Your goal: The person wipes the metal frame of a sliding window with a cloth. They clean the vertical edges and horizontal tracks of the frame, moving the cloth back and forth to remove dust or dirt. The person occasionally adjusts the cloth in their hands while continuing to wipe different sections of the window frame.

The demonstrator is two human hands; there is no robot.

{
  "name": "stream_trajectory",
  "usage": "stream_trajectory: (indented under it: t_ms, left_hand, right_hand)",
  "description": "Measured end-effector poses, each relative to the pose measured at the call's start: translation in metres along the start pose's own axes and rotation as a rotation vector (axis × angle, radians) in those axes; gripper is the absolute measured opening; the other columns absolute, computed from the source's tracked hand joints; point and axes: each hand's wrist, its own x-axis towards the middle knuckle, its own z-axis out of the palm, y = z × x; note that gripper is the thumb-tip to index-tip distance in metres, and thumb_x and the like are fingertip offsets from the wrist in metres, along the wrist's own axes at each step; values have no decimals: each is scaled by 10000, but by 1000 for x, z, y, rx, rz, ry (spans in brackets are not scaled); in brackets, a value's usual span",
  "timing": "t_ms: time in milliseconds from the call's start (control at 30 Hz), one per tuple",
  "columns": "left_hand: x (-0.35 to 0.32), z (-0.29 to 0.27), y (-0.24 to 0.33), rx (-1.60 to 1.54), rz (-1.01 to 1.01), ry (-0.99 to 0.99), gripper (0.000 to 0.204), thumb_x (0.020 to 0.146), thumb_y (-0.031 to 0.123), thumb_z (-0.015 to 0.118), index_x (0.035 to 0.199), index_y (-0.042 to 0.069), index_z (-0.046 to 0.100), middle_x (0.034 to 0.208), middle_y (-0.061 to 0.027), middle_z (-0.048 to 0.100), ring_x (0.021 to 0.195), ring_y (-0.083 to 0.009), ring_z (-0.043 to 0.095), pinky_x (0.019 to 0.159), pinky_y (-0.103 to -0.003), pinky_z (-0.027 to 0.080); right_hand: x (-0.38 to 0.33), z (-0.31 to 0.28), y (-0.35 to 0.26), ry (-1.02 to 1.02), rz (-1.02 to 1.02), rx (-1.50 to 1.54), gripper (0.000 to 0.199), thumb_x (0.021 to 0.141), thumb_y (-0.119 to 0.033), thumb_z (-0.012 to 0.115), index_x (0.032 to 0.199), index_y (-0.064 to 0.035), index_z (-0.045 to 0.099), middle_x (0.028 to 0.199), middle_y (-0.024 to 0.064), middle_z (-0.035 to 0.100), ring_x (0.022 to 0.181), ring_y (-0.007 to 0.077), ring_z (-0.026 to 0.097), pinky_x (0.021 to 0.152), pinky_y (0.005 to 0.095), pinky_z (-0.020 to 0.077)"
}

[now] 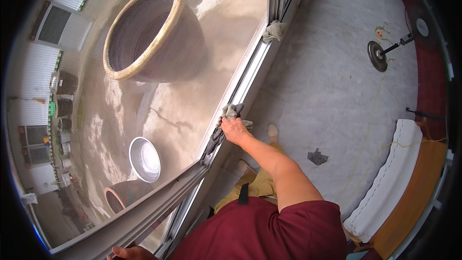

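Note:
My right hand (pixel 234 130) is closed on a crumpled light grey rag (pixel 230 111), pressing it onto the window sill track. A darker grey rag (pixel 214 140) lies bunched in the track beside that hand, and the two cloths touch. At the lower edge my left hand (pixel 131 253) is only partly in view by the sliding window frame (pixel 144 219). Its visible fingertips look apart, with nothing seen in them. Farther along the sill (pixel 250 74) sits another crumpled pale cloth (pixel 274 31).
Beyond the mesh screen stand a large rimmed pot (pixel 192 33), a white basin (pixel 145 160) and a smaller pot (pixel 115 198). Indoors, a stand with a round base (pixel 377 56), a yellow cord, and a white-cushioned wooden bench (pixel 385 183) are at right. A dark scrap (pixel 317 157) lies on the grey floor.

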Motion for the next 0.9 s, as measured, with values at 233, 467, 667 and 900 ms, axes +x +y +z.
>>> stream_trajectory:
  t_ms: [233, 467, 667, 900]
  left_hand:
    - [4, -8, 21, 424, 41, -178, 343, 991, 207, 512, 1237, -14, 420, 1472, -319, 194, 1250, -405, 333, 1018, -551, 309]
    - [-4, -15, 9, 450, 57, -177, 414, 999, 176, 492, 1329, -27, 346, 1469, -321, 193, 1189, -371, 353, 1006, -530, 320]
    - [-33, -16, -27, 387, 143, -126, 483, 1006, 149, 474, 1407, -38, 283, 1467, -322, 191, 1137, -342, 370, 996, -512, 329]
    - [-4, -13, 51, 603, 8, -367, 672, 992, 181, 528, 1502, -24, 142, 1510, -275, 247, 1289, -379, 320, 1090, -515, 274]
  right_hand:
    - [44, -37, 120, 35, 80, 14, 166, 851, -122, 559, 980, -83, 656, 1082, 57, 571, 974, 285, 589, 798, 451, 474]
    - [81, -67, 217, 215, 202, -12, 99, 856, -120, 570, 915, -115, 650, 1070, 39, 568, 940, 292, 597, 797, 468, 474]
    - [133, -92, 312, 209, 365, -120, 111, 901, -134, 546, 968, -86, 619, 1143, 71, 578, 970, 327, 604, 814, 483, 486]
    - [138, -85, 253, 238, 587, -66, 159, 919, -146, 530, 994, -68, 647, 1124, 92, 565, 964, 345, 619, 808, 475, 512]
